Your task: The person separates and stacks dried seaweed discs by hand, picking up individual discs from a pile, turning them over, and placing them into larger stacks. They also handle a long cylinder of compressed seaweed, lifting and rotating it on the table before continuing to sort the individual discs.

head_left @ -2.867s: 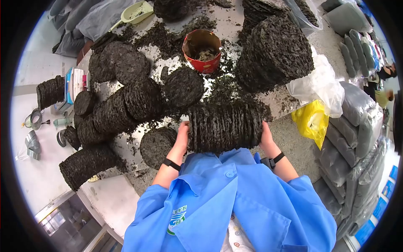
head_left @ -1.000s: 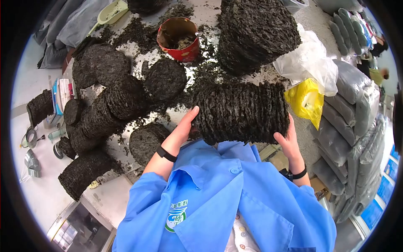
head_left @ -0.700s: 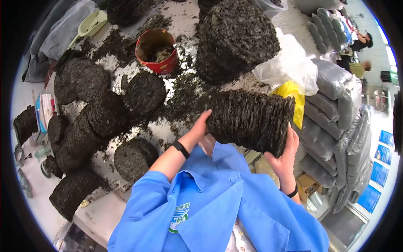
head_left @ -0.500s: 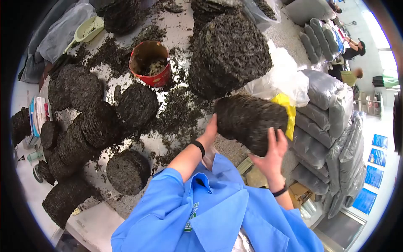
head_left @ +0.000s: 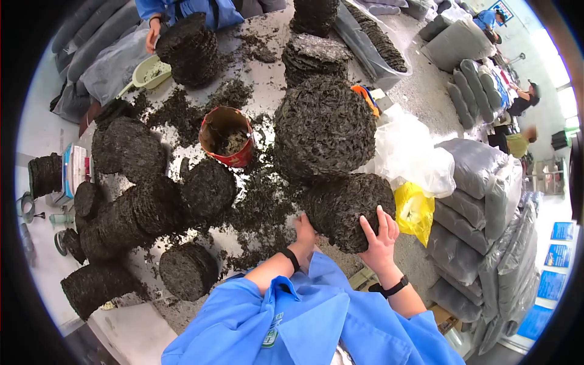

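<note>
Turned since the earlier frame, the dark disc stack (head_left: 351, 207) sits between my hands, just near of the large stack (head_left: 325, 128). My right hand (head_left: 381, 242) spreads its fingers on it; my left (head_left: 305, 232) meets its left side, finger closure unclear.

Dark stack (head_left: 350, 210) of round, pressed sheets, near right.
On my feed, its rough, flaky end faces right and toward me, tilted, just nearer than the bigger stack (head_left: 325, 128).

The area is a workshop: dark round layered stacks (head_left: 348, 210) occupy a pale flat worktable (head_left: 269, 29) near bulging grey plastic sacks (head_left: 459, 252).
</note>
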`<state>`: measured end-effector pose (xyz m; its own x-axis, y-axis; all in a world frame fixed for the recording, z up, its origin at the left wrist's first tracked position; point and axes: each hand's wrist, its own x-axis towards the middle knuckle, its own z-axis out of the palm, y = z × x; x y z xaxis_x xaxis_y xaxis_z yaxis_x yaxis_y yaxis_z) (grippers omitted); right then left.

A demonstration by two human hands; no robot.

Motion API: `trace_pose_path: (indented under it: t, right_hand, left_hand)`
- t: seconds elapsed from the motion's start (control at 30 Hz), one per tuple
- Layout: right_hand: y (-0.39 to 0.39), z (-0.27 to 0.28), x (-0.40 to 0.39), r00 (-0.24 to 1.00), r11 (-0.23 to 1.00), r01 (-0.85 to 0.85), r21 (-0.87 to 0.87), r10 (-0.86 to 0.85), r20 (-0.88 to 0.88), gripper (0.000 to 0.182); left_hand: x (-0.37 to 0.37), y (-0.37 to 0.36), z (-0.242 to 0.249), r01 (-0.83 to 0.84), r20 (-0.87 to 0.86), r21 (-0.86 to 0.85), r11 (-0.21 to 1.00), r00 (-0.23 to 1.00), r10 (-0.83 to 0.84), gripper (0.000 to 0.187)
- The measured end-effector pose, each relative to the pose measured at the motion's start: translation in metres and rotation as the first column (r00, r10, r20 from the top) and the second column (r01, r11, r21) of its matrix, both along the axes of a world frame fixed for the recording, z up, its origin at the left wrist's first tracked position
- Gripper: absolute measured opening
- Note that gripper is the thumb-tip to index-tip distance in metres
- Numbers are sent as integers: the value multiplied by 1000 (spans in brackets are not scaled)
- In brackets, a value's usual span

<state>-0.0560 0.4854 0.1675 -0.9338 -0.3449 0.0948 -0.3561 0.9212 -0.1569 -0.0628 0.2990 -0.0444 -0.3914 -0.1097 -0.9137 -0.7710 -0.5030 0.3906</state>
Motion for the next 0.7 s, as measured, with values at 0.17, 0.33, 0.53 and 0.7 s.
trace_pose_path:
  t: [0.17,0.33,0.53,0.7]
  right_hand:
    - [-4,-10,-21,997,995,-64,-78,61,-46,89]
    - [-15,-13,-44,993,992,-99,-72,94,-78,93]
    - [-37,-28,-61,990,989,-106,-104,95,-101,95]
    - [-64,-31,-91,992,992,-83,-97,74,-98,102]
  left_hand:
    - [-24,-35,-15,-72,-51,73,995,996,76,78]
    - [-77,-88,-12,-57,-84,63,996,995,62,90]
    - [-157,-118,46,-104,-409,46,993,905,114,87]
    - [-218,-141,25,-45,-383,49,998,922,60,78]
